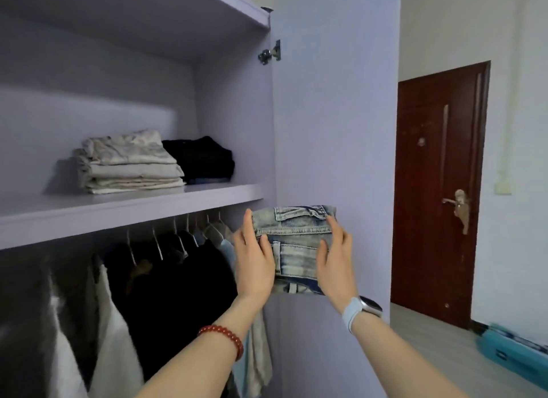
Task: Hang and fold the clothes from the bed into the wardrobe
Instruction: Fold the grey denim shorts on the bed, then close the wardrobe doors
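Folded washed-blue jeans point(296, 243) are held up between both hands, in front of the open lilac wardrobe door point(335, 116) and just below the shelf point(118, 211). My left hand point(255, 258) grips the bundle's left side, thumb on its front. My right hand point(335, 261) grips the right side the same way. On the shelf lie a stack of folded pale clothes point(130, 163) and a folded black pile point(201, 159). Below the shelf, dark and white garments point(166, 279) hang on hangers.
The upper shelf point(231, 0) and a door hinge point(270, 53) are above. A dark red room door point(439, 190) stands to the right beside white walls. A teal case point(516, 353) lies on the grey floor at the lower right.
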A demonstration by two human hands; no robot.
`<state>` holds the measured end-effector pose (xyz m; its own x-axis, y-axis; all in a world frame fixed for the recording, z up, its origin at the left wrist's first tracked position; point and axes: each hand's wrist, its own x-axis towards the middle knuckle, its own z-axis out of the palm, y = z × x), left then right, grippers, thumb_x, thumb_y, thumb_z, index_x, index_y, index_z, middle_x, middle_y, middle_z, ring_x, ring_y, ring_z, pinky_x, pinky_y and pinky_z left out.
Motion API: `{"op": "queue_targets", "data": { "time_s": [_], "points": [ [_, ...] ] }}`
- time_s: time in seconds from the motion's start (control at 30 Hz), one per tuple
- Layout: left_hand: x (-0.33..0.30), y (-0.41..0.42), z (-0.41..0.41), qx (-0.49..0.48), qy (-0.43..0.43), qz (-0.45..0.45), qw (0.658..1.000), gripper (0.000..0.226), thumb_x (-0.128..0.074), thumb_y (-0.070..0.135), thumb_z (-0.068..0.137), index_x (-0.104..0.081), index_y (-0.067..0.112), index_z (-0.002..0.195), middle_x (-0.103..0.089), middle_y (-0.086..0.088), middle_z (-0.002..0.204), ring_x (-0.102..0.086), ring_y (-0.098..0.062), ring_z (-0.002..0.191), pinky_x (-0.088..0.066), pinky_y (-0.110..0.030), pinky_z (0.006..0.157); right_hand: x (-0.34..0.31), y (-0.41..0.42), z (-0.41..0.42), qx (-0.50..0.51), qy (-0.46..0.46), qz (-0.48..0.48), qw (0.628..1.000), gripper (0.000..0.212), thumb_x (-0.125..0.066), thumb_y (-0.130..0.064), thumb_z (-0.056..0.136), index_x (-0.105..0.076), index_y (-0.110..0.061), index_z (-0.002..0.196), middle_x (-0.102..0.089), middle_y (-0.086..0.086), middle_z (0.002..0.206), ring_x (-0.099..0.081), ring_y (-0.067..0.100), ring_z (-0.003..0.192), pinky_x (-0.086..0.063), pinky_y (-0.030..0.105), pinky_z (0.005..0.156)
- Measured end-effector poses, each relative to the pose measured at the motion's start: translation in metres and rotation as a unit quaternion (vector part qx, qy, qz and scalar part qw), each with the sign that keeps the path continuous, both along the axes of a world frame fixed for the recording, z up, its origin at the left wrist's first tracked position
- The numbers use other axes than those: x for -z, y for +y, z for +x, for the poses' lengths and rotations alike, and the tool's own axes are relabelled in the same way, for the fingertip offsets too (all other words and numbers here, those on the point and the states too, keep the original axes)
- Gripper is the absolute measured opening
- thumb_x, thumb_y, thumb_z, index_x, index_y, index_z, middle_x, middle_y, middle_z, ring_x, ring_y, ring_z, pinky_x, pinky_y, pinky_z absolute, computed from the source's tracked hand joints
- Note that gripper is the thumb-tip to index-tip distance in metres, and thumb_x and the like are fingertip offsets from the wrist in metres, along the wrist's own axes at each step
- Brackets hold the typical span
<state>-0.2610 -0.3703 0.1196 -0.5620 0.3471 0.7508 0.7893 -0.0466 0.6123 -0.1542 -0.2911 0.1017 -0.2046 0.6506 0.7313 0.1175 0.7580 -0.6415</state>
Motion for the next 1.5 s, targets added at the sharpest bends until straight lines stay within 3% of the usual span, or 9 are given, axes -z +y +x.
{"op": "queue_targets", "data": {
  "time_s": [0.27, 0.53, 0.67, 0.8, 0.97, 1.03, 1.13, 1.3, 1.5],
  "points": [
    [-0.059, 0.128, -0.101, -0.014, 0.039, 0.053, 0.998, 0.055, -0.041, 0.018, 0.098, -0.019, 0.024, 0.148, -0.040, -0.008, 0.128, -0.048, -0.014, 0.105, -0.033, -0.018, 0.085, -0.062, 0.140, -0.099, -0.051, 0.023, 0.051, 0.997, 0.051, -0.038, -0.012, 0.097, -0.024, -0.020, 0.145, -0.032, 0.008, 0.133, -0.044, 0.011, 0.098, -0.028, 0.010, 0.084],
    [-0.136, 0.167, -0.228, -0.144, 0.049, 0.068, 0.986, 0.055, -0.041, 0.017, 0.098, -0.018, 0.021, 0.148, -0.037, -0.011, 0.136, -0.037, -0.007, 0.105, -0.023, -0.012, 0.087, -0.148, 0.214, -0.254, -0.175, 0.025, 0.093, 0.980, 0.049, -0.040, -0.010, 0.097, -0.028, -0.017, 0.144, -0.033, 0.013, 0.132, -0.051, 0.024, 0.095, -0.027, 0.010, 0.080],
    [-0.164, 0.182, -0.277, -0.171, -0.036, 0.006, 0.985, 0.055, -0.040, 0.020, 0.099, -0.017, 0.022, 0.148, -0.033, -0.015, 0.141, -0.044, -0.024, 0.119, -0.033, -0.030, 0.098, -0.176, 0.240, -0.312, -0.200, -0.034, 0.072, 0.977, 0.048, -0.039, -0.013, 0.098, -0.029, -0.021, 0.144, -0.035, 0.015, 0.129, -0.051, 0.024, 0.080, -0.039, 0.024, 0.086],
    [-0.166, 0.204, -0.325, -0.224, -0.106, -0.129, 0.960, 0.059, -0.042, 0.024, 0.099, -0.013, 0.018, 0.150, -0.012, -0.018, 0.153, -0.031, -0.032, 0.134, -0.029, -0.036, 0.107, -0.180, 0.274, -0.369, -0.181, -0.103, 0.040, 0.977, 0.046, -0.042, -0.010, 0.096, -0.038, -0.017, 0.141, -0.033, 0.018, 0.134, -0.053, 0.033, 0.103, -0.036, 0.026, 0.096],
    [-0.162, 0.229, -0.360, -0.245, 0.044, -0.384, 0.889, 0.056, -0.027, 0.048, 0.098, -0.011, 0.033, 0.149, 0.008, 0.000, 0.158, 0.012, -0.030, 0.144, -0.005, -0.052, 0.113, -0.167, 0.312, -0.415, -0.087, -0.220, 0.179, 0.955, 0.038, -0.041, -0.019, 0.096, -0.051, -0.017, 0.133, -0.040, 0.013, 0.141, -0.037, 0.032, 0.129, -0.032, 0.035, 0.107],
    [-0.155, 0.234, -0.365, -0.209, 0.080, -0.467, 0.855, 0.052, -0.015, 0.048, 0.100, -0.006, 0.035, 0.149, 0.008, 0.005, 0.158, 0.018, -0.023, 0.143, 0.005, -0.054, 0.113, -0.155, 0.314, -0.416, -0.081, -0.230, 0.251, 0.937, 0.036, -0.040, -0.023, 0.097, -0.055, -0.018, 0.129, -0.048, 0.007, 0.136, -0.039, 0.027, 0.128, -0.033, 0.036, 0.106],
    [-0.147, 0.236, -0.379, -0.187, 0.061, -0.530, 0.825, 0.051, -0.008, 0.047, 0.100, 0.001, 0.035, 0.149, 0.011, 0.009, 0.157, 0.018, -0.020, 0.143, 0.007, -0.056, 0.113, -0.136, 0.316, -0.416, -0.123, -0.318, 0.285, 0.896, 0.043, -0.027, -0.030, 0.102, -0.038, -0.018, 0.141, -0.034, 0.002, 0.149, -0.020, 0.022, 0.140, -0.016, 0.035, 0.115],
    [-0.142, 0.244, -0.384, -0.200, 0.059, -0.533, 0.820, 0.052, -0.009, 0.048, 0.100, 0.001, 0.035, 0.149, 0.011, 0.008, 0.157, 0.018, -0.021, 0.143, 0.007, -0.058, 0.113, -0.138, 0.324, -0.418, -0.141, -0.391, 0.244, 0.876, 0.046, -0.018, -0.035, 0.102, -0.024, -0.024, 0.147, -0.019, -0.003, 0.155, -0.004, 0.018, 0.144, -0.010, 0.041, 0.117],
    [-0.133, 0.223, -0.346, -0.293, 0.098, -0.401, 0.863, 0.050, -0.023, 0.042, 0.100, -0.016, 0.031, 0.149, -0.006, -0.002, 0.158, -0.001, -0.026, 0.145, -0.003, -0.055, 0.114, -0.113, 0.311, -0.372, -0.141, -0.233, 0.222, 0.936, 0.047, -0.030, -0.026, 0.096, -0.041, -0.011, 0.139, -0.036, 0.009, 0.147, -0.027, 0.024, 0.138, -0.020, 0.039, 0.114]
  ]
}}
